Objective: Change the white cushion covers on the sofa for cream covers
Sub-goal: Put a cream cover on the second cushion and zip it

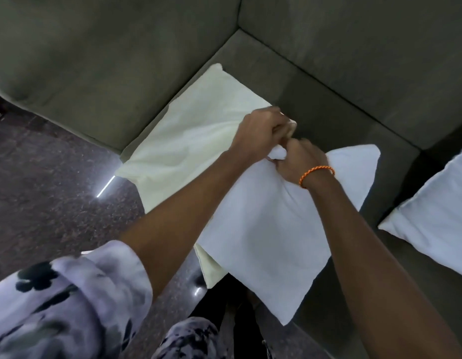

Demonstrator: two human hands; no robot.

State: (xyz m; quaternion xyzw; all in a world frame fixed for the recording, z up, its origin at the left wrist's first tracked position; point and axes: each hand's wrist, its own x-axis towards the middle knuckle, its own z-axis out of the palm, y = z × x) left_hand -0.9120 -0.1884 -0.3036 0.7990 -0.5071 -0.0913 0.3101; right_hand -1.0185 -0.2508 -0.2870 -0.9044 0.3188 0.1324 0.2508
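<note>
On the grey sofa [328, 94] seat, the left hand [258, 133] and right hand [300, 161] meet at the top corner of a white cushion [271, 229], each with fingers curled tight round a bunch of its fabric. The fingertips are buried in the folds, so whether they hold a zip I cannot tell. A cream cover [188, 141] lies flat, partly hidden beneath the cushion; a second white cushion [437, 216] is cut off at the right edge.

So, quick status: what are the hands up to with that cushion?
Left hand and right hand both gripping bunched fabric at white cushion's corner. Cream cover flat on sofa beneath. Nothing in the way.
</note>
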